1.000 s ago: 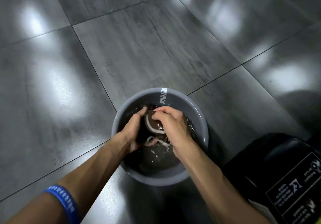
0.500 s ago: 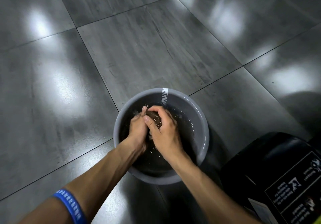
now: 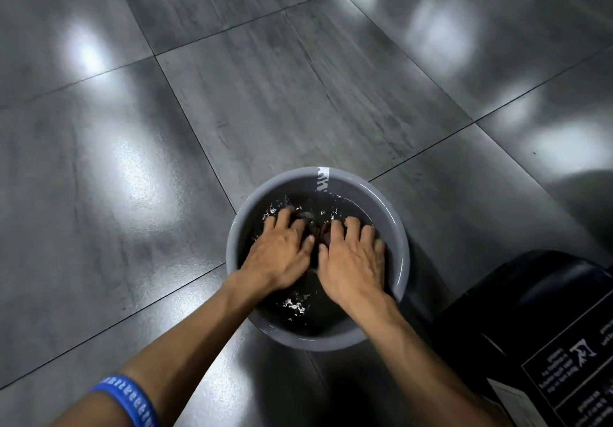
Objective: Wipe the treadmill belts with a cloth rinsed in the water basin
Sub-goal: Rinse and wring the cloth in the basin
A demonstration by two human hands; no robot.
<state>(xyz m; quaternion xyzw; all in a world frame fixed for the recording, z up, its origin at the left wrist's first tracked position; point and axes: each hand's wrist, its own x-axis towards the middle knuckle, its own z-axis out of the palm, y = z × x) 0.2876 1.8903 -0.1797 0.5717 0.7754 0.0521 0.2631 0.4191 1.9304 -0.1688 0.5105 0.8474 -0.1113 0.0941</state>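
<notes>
A round grey water basin (image 3: 396, 244) stands on the grey tiled floor, holding dark, rippling water. Both of my hands are inside it, palms down with fingers spread. My left hand (image 3: 280, 254) and my right hand (image 3: 353, 261) lie side by side and press on a dark cloth (image 3: 316, 231) under the water. Only a small dark bunch of the cloth shows between my fingers; the rest is hidden by the hands and the water. A blue wristband (image 3: 131, 401) sits on my left forearm.
The black end of a treadmill (image 3: 537, 343), with a white-printed warning label (image 3: 570, 373), fills the lower right corner, just right of the basin. Glossy grey floor tiles with light reflections spread to the left and beyond the basin.
Earlier my hands were bunched together, wringing the cloth above the water. Now they have flattened, moved apart and pushed the cloth down under the surface.
</notes>
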